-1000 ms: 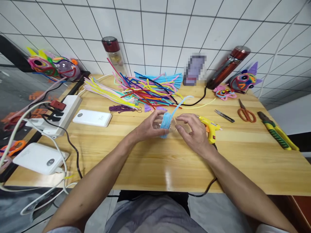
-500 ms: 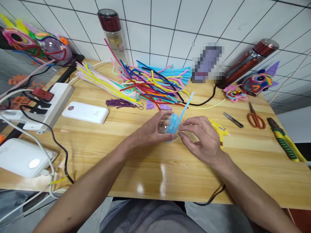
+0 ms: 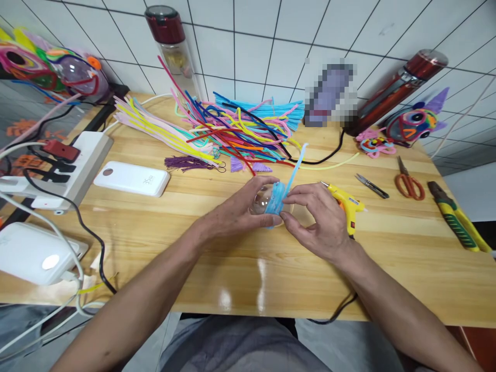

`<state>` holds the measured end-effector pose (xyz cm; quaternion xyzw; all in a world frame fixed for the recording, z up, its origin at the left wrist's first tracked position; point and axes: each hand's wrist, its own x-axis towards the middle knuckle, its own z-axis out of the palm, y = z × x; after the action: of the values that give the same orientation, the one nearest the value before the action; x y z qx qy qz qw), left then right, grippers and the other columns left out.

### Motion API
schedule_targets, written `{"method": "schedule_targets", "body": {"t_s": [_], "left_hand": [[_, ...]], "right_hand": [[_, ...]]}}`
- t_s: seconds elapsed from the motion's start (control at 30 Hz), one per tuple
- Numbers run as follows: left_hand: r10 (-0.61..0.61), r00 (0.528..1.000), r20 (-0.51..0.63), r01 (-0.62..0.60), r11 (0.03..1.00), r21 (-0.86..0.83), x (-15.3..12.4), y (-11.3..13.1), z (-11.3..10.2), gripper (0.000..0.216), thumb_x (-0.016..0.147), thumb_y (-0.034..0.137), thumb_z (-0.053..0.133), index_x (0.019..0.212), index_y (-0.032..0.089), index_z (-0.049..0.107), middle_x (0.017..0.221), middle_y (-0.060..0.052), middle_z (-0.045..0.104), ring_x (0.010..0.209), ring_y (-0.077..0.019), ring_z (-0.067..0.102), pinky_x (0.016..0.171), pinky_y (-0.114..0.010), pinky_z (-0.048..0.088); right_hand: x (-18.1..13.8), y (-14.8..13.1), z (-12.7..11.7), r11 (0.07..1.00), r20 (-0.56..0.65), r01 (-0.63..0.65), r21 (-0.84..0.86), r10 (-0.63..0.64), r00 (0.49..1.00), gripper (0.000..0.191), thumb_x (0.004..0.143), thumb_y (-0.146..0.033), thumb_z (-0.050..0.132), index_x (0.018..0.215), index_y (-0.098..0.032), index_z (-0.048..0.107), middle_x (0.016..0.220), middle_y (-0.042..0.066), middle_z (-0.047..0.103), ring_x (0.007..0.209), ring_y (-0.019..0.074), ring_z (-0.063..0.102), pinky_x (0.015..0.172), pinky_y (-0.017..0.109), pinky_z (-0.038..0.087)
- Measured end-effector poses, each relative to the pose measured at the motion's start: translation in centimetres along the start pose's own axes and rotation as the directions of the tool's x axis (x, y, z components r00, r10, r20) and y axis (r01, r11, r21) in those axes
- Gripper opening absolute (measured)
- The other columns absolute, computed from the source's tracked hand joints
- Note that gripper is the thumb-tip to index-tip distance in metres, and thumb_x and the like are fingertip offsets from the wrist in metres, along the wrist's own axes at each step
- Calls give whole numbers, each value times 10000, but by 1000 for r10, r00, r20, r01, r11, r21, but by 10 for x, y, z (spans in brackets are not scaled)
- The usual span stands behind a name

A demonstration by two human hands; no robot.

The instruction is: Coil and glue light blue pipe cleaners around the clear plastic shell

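Observation:
My left hand [image 3: 238, 209] is wrapped round a small clear plastic bottle [image 3: 260, 202], thumb below and fingers above. A band of light-blue pipe cleaner [image 3: 276, 195] runs round the bottle, and its loose end sticks up and to the right. My right hand [image 3: 323, 219] is at the bottle's right side, thumb and fingertips closed on the pipe cleaner at the edge of the band. Just behind the right hand lies a yellow hot glue gun [image 3: 350, 206], partly covered by it.
Many coloured pipe cleaners [image 3: 240, 129] are heaped at the back. Thread snips [image 3: 372, 186], orange-handled scissors [image 3: 409, 185] and pliers [image 3: 457, 219] lie to the right. On the left are a white power bank [image 3: 132, 179], a power strip [image 3: 83, 165] and cables. A red thermos [image 3: 399, 90] stands behind.
My right hand has moved slightly left, its fingertips now against the blue band. More of the glue gun shows. The view has shifted a little.

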<state>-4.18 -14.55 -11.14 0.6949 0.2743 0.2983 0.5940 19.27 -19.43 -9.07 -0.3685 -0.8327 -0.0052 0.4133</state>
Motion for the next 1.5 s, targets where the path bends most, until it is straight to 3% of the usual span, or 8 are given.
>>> {"method": "schedule_targets", "body": {"t_s": [0.17,0.4,0.6,0.93,1.5], "left_hand": [[23,1000,0,-23,999,39,-1,3,-1,696,939,463,867,1533,307,539,1522,-120,606,1370,-325,649,1173,-529,561],[15,1000,25,-16,1000,17,-1,-1,0,698,948,467,848,1535,304,506,1471,-108,621,1287,-289,680,1061,-452,609],[32,999,22,-33,998,51,0,0,-1,704,942,474,855,1520,286,499,1515,-121,601,1345,-300,663,1156,-478,564],[43,999,12,-44,992,116,0,1,0,729,940,528,842,1529,273,496,1473,-117,626,1290,-297,668,1101,-444,573],[-22,1000,3,22,1000,-16,1,6,4,708,907,424,882,1483,283,497,1480,-122,623,1294,-298,684,1055,-444,596]], "right_hand": [[0,1,0,1000,-1,-11,7,11,1000,218,977,-194,802,1162,-237,695,1089,111,812,975,276,789,822,448,624],[-2,1,2,999,-12,-34,11,34,999,204,969,-198,797,1149,-246,715,1086,106,815,988,286,795,836,463,628],[-1,0,1,997,1,-64,40,64,998,183,977,-199,786,1136,-245,708,1094,106,805,998,280,787,840,456,632],[0,-1,0,989,8,-118,84,118,993,155,972,-198,783,1104,-260,728,1080,89,793,990,275,774,852,463,636],[-1,-1,-2,988,43,-124,94,120,992,168,984,-221,749,1147,-252,725,1117,101,796,1022,281,771,873,475,633]]}}
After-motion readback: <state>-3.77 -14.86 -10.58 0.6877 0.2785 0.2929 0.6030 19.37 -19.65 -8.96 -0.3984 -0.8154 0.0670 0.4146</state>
